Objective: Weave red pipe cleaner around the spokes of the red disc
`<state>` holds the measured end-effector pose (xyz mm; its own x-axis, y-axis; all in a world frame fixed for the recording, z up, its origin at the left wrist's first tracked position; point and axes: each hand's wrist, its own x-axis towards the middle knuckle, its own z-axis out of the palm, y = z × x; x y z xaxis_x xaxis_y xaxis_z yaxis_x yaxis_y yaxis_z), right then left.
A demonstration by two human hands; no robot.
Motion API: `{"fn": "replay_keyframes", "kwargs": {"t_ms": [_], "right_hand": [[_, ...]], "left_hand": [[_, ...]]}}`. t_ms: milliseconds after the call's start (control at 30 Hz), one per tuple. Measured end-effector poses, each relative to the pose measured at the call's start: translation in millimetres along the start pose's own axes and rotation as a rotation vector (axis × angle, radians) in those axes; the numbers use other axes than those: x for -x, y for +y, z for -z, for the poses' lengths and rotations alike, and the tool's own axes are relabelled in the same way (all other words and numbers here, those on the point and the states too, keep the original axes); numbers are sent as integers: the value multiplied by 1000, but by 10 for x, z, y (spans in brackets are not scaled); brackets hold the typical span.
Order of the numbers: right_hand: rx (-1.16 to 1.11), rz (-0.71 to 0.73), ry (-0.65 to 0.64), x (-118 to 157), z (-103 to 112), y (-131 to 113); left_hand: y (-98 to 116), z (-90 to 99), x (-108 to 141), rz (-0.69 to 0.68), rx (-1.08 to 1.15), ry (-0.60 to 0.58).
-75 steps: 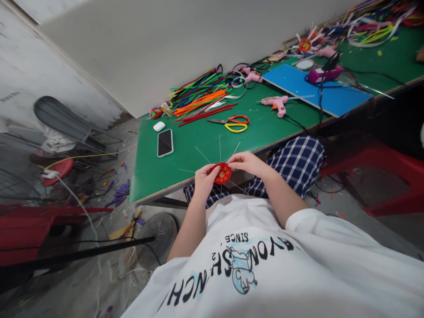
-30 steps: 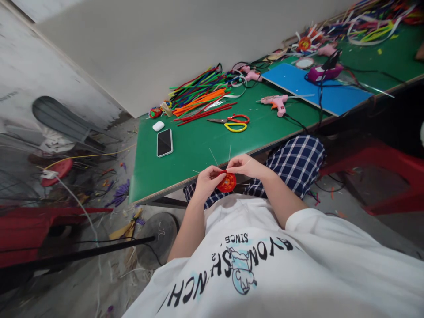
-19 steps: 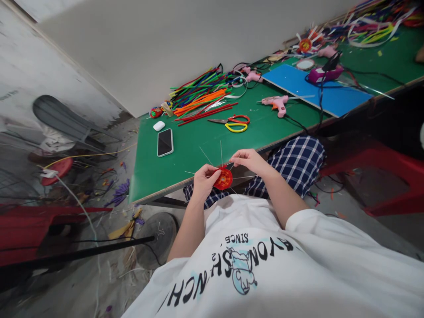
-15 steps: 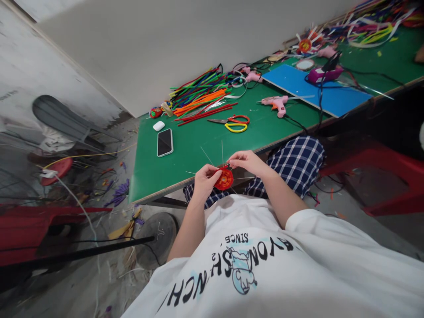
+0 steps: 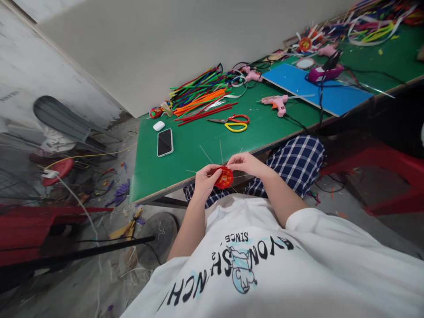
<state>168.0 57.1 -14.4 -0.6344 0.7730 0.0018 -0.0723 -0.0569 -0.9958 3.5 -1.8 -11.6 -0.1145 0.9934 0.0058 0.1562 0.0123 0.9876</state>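
A round red and orange woven disc [image 5: 225,178] with thin pale spokes sticking out all round is held over my lap, by the table's front edge. My left hand [image 5: 206,177] pinches the disc's left side between thumb and fingers. At its upper right rim, the fingertips of my right hand [image 5: 243,163] are pressed together; what lies between them is too small to make out. Several spokes reach up over the green table [image 5: 192,163].
Scissors [image 5: 232,122], a phone [image 5: 164,142], a white case [image 5: 159,126] and a pink glue gun [image 5: 276,104] lie on the table. Behind are coloured pipe cleaners [image 5: 198,92]; a blue board [image 5: 318,90] is at right. A round stool [image 5: 157,240] stands lower left.
My right hand has moved slightly left and down, closer against the disc's rim. The disc and its spokes have tilted a little.
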Motion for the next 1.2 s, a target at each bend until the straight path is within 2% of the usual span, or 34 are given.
{"fn": "replay_keyframes", "kwargs": {"t_ms": [667,867,1067,1200], "right_hand": [[-91,3,-101,8,28,39],[-131,-30,-75,-1,27,81],[-151,-8,-172,38,38,41],[-49,29,-74,13,-35,50]], "left_hand": [[-19,14,13,-13,-40,-75],[-31,8,2,-39,-68,26],[-39,22,-16,-73,-92,116],[-49,16,-12,-81,-95,88]]}}
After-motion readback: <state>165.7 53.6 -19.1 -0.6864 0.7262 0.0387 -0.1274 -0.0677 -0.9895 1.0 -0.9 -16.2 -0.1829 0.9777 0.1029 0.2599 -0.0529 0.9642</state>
